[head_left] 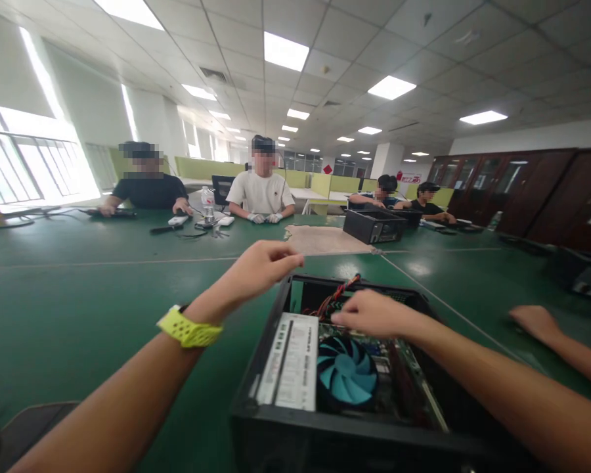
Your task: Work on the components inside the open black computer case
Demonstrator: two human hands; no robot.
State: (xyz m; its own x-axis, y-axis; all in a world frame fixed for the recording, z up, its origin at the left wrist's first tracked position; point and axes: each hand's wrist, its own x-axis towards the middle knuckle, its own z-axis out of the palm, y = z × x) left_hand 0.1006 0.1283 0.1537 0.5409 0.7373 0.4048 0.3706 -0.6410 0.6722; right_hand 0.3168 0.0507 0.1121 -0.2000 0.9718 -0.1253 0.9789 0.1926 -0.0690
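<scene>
I see an open black computer case (276, 420) lying on the green table (79, 295) right under both hands, its far edge beneath my fingertips and its near wall at the bottom of the view. My right hand (374, 314) is down inside it, palm down and fingers loosely curled over the red and black wires (332, 299) at the far end; I cannot tell whether it actually grips anything there. My left hand (259, 268) hovers above the far left corner of the case with fingers bent and drawn together, holding nothing I can make out, and a yellow perforated watch band (190, 328) wraps that wrist. Nearer to me than the right hand sits a blue fan (347, 374), and just left of it, below the left hand, a white-labelled power supply (290, 361); its label carries printed lines too small and blurred to read. To the right of my right arm another person's hand (536, 322) rests flat on the table, apart from the case. Beyond my hands lies a tan mat (320, 240), then a second black case (374, 225). Farther off, people sit along the table's far side, one in white gloves (264, 217), with a water bottle (207, 200) nearby. Nothing lies between my hands and the case.
</scene>
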